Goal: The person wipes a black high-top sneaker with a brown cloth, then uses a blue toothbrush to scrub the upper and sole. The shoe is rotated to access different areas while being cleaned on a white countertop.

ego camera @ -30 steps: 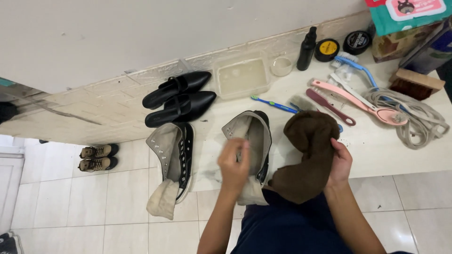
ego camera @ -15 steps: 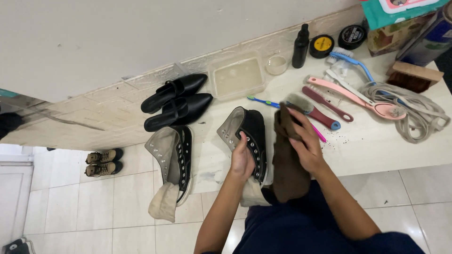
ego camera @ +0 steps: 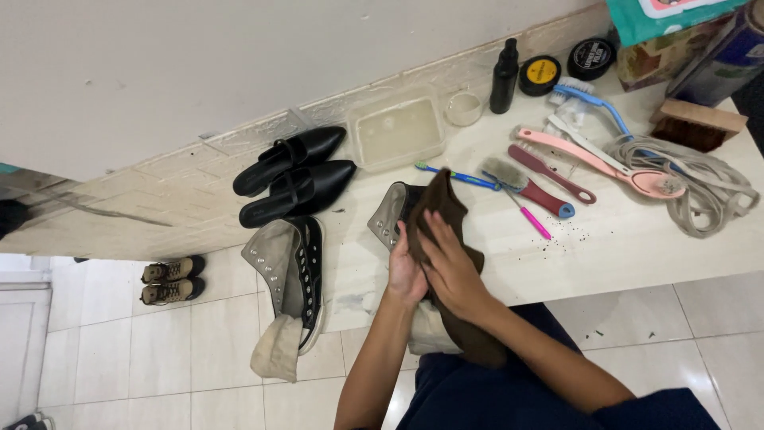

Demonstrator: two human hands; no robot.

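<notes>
1. Now we press our right hand [ego camera: 452, 269] flat on the brown cloth [ego camera: 446, 239], fingers together, at the centre of the frame; a second ago that hand gripped the cloth bunched up beside the shoe.
2. Our left hand [ego camera: 404, 271] is clamped on the grey high-top sneaker [ego camera: 391, 215], which lies at the table edge (mostly covered by the cloth now).
3. We judge the change as follows: the cloth has moved from beside the shoe onto it, so wiping of the upper is under way.
4. Its pair, the second grey sneaker [ego camera: 290, 271], lies untouched to the left, below the black flats [ego camera: 294, 171].
</notes>
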